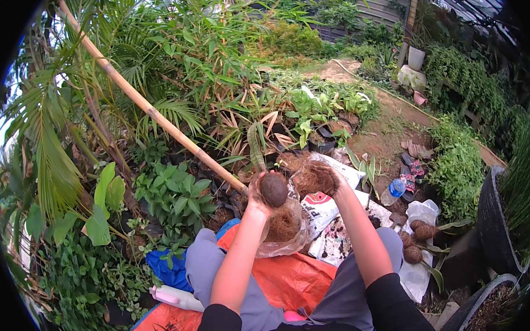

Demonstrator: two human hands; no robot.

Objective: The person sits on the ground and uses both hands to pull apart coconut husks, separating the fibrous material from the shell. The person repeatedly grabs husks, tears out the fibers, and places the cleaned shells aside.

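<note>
My left hand [258,201] cups a dark soil ball [274,189], and a long, upright mottled leaf [256,149] rises just beyond it. In my right hand [336,179] is a loose clump of brown coir fibre [313,179], its fingers dark with soil. A clear plastic bag [291,241] with more brown fibre [282,225] inside sits below the two hands, between my knees. Behind the right hand lies a white printed sack [319,212]. Whether the leaf is rooted in the ball is hidden.
Several fibre-wrapped balls [412,253] with leaves lie right on white plastic, near a trowel [398,219] and a water bottle [392,192]. An orange tarp [293,276] spreads under me. A bamboo pole [154,113] slants at left; black pots [497,225] stand at right.
</note>
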